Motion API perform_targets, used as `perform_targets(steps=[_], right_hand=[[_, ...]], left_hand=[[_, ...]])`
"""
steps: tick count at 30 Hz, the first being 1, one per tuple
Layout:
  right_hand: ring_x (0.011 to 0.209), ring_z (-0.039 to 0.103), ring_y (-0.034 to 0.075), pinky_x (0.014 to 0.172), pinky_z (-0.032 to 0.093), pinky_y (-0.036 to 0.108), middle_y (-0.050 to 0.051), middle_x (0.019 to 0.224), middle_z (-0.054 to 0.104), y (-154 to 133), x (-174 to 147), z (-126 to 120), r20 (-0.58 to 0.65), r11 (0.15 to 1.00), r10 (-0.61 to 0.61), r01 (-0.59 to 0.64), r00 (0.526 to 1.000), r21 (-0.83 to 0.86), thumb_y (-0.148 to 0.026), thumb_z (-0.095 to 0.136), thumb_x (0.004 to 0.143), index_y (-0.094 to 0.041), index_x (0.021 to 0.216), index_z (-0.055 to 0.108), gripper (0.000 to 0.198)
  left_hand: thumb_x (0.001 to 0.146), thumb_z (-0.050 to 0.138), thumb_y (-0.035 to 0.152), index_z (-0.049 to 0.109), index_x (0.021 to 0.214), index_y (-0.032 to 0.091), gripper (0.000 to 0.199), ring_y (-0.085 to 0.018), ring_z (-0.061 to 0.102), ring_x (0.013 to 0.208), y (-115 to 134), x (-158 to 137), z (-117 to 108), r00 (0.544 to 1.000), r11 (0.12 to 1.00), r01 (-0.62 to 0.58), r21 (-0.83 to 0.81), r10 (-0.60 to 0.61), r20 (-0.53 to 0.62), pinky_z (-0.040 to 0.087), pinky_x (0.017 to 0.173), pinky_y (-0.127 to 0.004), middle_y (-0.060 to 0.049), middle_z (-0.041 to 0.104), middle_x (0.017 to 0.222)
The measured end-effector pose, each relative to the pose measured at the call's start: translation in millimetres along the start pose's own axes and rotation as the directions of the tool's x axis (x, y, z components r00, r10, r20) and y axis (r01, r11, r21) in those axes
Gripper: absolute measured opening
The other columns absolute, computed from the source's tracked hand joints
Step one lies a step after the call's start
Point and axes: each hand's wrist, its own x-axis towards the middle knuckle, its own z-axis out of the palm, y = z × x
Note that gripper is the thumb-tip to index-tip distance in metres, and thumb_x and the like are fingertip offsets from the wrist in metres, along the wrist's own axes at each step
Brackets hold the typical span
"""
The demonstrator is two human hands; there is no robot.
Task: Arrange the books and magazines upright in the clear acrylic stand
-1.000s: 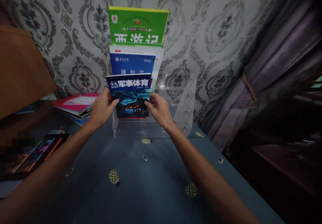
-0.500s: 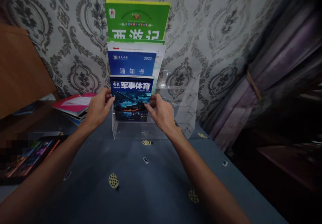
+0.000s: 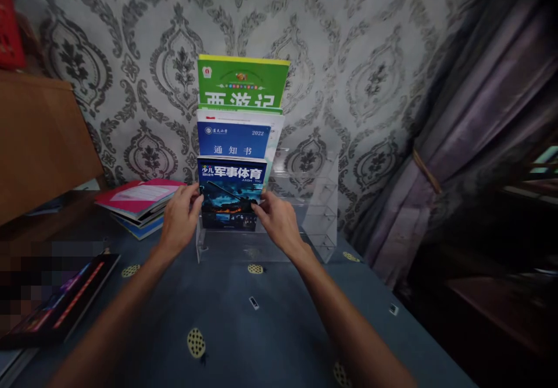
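Observation:
A dark blue book with a tank on its cover [image 3: 231, 196] stands upright in the front of a clear acrylic tiered rack [image 3: 322, 213]. My left hand [image 3: 181, 216] pinches its left edge, and my right hand [image 3: 279, 219] grips its right edge with the thumb on the cover. Behind it rises a blue booklet marked 2022 [image 3: 235, 139]. Whitish and green-edged sheets show behind that, and a tall green book with a yellow top edge [image 3: 244, 79] is at the back. The rack's right half shows the wallpaper through it.
A pile of books and folders with a pink-red top [image 3: 137, 196] lies left of the rack. A dark book or box [image 3: 82, 295] is at the near left, partly pixelated. A brown wooden panel [image 3: 39, 143] stands left; a tied purple curtain [image 3: 405, 202] hangs right of the blue tablecloth [image 3: 244, 347].
The view has tilted upward, so the rack, books and both hands appear lower in the picture. Both hands keep hold of the tank book, which stays at about the same place in the rack.

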Motion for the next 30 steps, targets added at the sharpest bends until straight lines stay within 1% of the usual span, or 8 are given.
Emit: perform_targets(steps=[4,7,13,20,24,30], right_hand=[[0.086,0.073,0.027,0.067,0.042,0.031,0.007,0.092,0.079,1.3,-0.6,1.9,-0.017,0.999,-0.035,0.035,0.999,-0.026,-0.025,0.060,0.095,-0.021,0.112,0.064,0.018],[0.082,0.072,0.026,0.066,0.041,0.030,0.005,0.088,0.078,4.6,-0.5,3.2,-0.035,0.998,-0.061,0.062,0.998,0.010,-0.025,0.060,0.094,-0.022,0.110,0.064,0.016],[0.069,0.066,0.021,0.064,0.040,0.029,0.003,0.080,0.073,10.0,0.1,5.4,-0.092,0.989,-0.105,0.113,0.990,0.096,-0.028,0.060,0.091,-0.022,0.094,0.063,0.008],[0.066,0.063,0.021,0.063,0.038,0.029,0.004,0.075,0.071,8.0,-0.6,5.4,-0.119,0.984,-0.105,0.120,0.987,0.132,-0.028,0.060,0.088,-0.022,0.087,0.061,0.006],[0.064,0.061,0.020,0.061,0.035,0.029,0.003,0.071,0.068,8.1,0.2,8.8,-0.158,0.986,-0.099,0.118,0.982,0.117,-0.029,0.062,0.087,-0.022,0.082,0.059,0.009],[0.063,0.060,0.021,0.061,0.034,0.029,0.003,0.069,0.067,9.6,0.7,10.8,-0.187,0.986,-0.109,0.130,0.976,0.101,-0.030,0.062,0.085,-0.023,0.079,0.059,0.010]], left_hand=[[0.093,0.047,0.031,0.067,0.111,0.017,0.030,-0.024,0.064,0.091,-1.2,-0.6,0.8,0.999,0.999,-0.031,-0.013,0.031,-0.013,0.050,0.079,-0.034,-0.007,0.065,0.093],[0.092,0.048,0.028,0.067,0.111,0.015,0.029,-0.024,0.064,0.091,-1.6,-0.4,0.7,0.999,0.999,-0.041,-0.024,0.040,-0.018,0.050,0.078,-0.035,-0.007,0.064,0.093],[0.091,0.050,0.026,0.069,0.109,0.017,0.028,-0.024,0.064,0.091,-3.7,-0.8,3.0,0.999,0.998,-0.023,-0.057,0.021,-0.038,0.052,0.078,-0.035,-0.006,0.064,0.091],[0.090,0.053,0.025,0.070,0.106,0.019,0.024,-0.021,0.064,0.089,-8.9,0.9,4.3,0.999,0.992,-0.005,-0.123,0.001,-0.037,0.053,0.075,-0.032,-0.005,0.065,0.092],[0.089,0.054,0.023,0.071,0.104,0.019,0.023,-0.020,0.063,0.085,-11.0,4.2,3.8,1.000,0.989,-0.005,-0.148,0.001,-0.028,0.052,0.071,-0.030,-0.004,0.066,0.090],[0.086,0.056,0.023,0.073,0.100,0.017,0.023,-0.020,0.065,0.087,-11.7,6.1,4.9,0.999,0.977,0.029,-0.212,-0.036,-0.030,0.052,0.069,-0.030,-0.005,0.067,0.091]])
